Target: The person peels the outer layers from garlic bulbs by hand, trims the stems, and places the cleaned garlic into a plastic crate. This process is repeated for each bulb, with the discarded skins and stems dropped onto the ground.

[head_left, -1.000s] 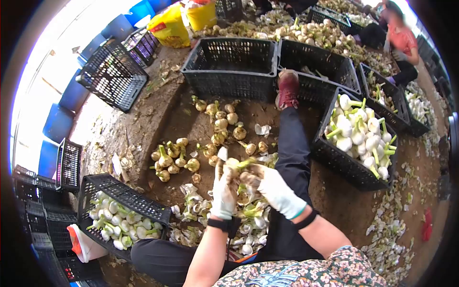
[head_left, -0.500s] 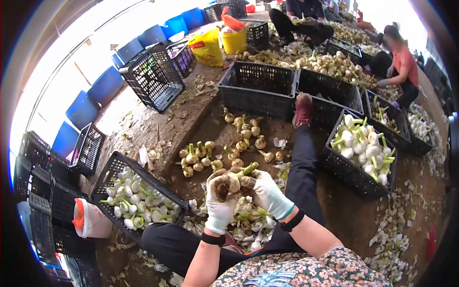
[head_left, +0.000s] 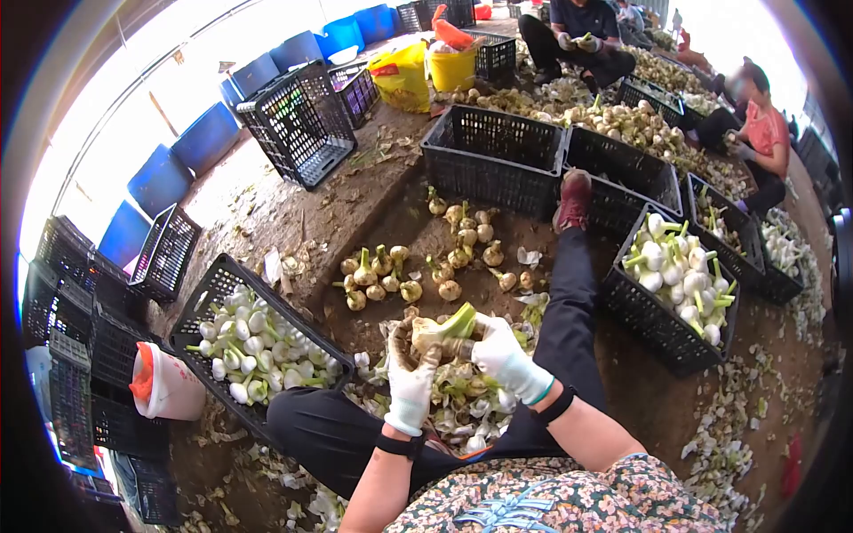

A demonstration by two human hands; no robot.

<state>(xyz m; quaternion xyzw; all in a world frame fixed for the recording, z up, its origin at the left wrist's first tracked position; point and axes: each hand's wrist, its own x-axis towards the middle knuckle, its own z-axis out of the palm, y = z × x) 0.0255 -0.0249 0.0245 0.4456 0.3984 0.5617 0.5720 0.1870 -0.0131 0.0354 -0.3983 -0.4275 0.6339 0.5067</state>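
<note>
Both my hands wear white gloves with dirt-stained fingers. My left hand (head_left: 410,377) is wrapped round the bulb end of a garlic bulb (head_left: 433,332). On the other side, my right hand (head_left: 504,360) pinches near its thick green stem, and the fingertips are partly hidden behind it. Below my hands lies a heap of peeled skins and leaves (head_left: 466,404). Unpeeled bulbs (head_left: 362,274) lie on the ground just beyond. A black crate of clean white bulbs (head_left: 258,351) stands to the left, and another crate of white bulbs (head_left: 671,271) stands to the right.
Two black crates (head_left: 493,158) stand ahead, with my shoe (head_left: 574,197) against one. A white bucket (head_left: 173,386) is at the left. Farther back are a yellow bag (head_left: 400,78), a yellow bucket (head_left: 453,69), a seated person (head_left: 766,133) at the right and another person (head_left: 582,40) at the top.
The garlic in my hands has turned, and more of its pale, skinned neck and green stem shows. The view has shifted slightly. The person at the right has straightened, hands drawn in.
</note>
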